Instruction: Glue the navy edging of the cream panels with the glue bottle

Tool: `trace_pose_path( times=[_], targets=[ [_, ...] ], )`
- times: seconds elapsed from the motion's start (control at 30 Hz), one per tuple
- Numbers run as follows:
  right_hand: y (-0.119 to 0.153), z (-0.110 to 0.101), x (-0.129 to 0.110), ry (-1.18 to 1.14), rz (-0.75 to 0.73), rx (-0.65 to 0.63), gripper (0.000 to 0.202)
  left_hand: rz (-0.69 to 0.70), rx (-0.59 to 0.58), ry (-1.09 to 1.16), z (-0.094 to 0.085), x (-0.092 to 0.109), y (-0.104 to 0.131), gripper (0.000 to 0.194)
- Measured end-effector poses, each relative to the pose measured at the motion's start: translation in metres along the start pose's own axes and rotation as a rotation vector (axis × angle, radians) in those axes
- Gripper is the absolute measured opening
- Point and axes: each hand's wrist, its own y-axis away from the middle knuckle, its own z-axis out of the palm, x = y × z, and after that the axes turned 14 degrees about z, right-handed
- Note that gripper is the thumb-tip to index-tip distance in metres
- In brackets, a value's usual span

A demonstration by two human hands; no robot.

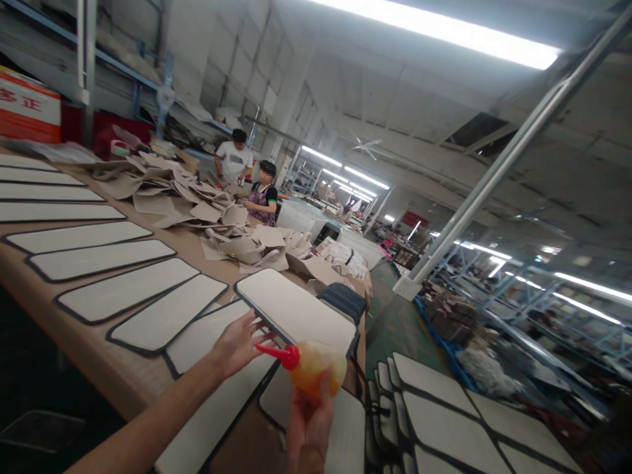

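My right hand (312, 418) is wrapped round a soft bottle (320, 368) of yellowish liquid, tilted on its side, its red nozzle pointing left. My left hand (241, 343) has its fingers apart near the nozzle tip, beside the edge of a pale rounded panel (301, 309) with dark edging. Whether the fingers touch that panel is unclear. More such panels (168, 313) lie side by side and partly overlapping along the table. Below the bottle, another panel (348, 428) is partly hidden by my right hand.
Beige cut pieces (187, 191) are heaped on the table (133, 382), near a dark folded stack (343, 299). Stacked panels (444, 421) stand at the lower right. Two people (234, 158) are beyond the heap. A metal pole (513, 151) slants at the right.
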Motion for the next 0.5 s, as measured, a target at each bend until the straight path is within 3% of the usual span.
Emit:
trace_pose_path(
  times=[0.07, 0.1, 0.13, 0.2, 0.23, 0.3, 0.4, 0.5],
  targets=[
    [-0.002, -0.009, -0.006, 0.021, -0.025, -0.001, 0.045, -0.088, -0.078, -0.108, -0.022, 0.012, 0.007, 0.012],
    [-0.002, -0.012, -0.009, 0.028, -0.029, -0.002, 0.044, -0.068, -0.054, -0.204, -0.032, 0.020, 0.008, 0.014],
    [-0.001, -0.015, -0.011, 0.038, -0.030, -0.003, 0.042, 0.011, -0.003, -0.323, -0.039, 0.030, 0.006, 0.017],
    [0.003, -0.020, -0.014, 0.071, -0.012, -0.021, 0.039, 0.360, 0.111, -0.594, -0.040, 0.052, -0.002, 0.026],
    [0.005, -0.021, -0.014, 0.093, -0.001, -0.041, 0.038, 0.528, 0.079, -0.701, -0.034, 0.062, -0.007, 0.032],
    [0.011, -0.022, -0.014, 0.135, 0.024, -0.092, 0.035, 0.738, -0.127, -0.832, -0.008, 0.078, -0.018, 0.033],
    [0.018, -0.021, -0.011, 0.119, 0.083, -0.151, 0.035, 0.710, -0.437, -0.793, 0.043, 0.084, -0.032, 0.040],
    [0.020, -0.021, -0.009, 0.054, 0.144, -0.211, 0.033, 0.553, -0.473, -0.801, 0.073, 0.076, -0.045, 0.025]
  ],
)
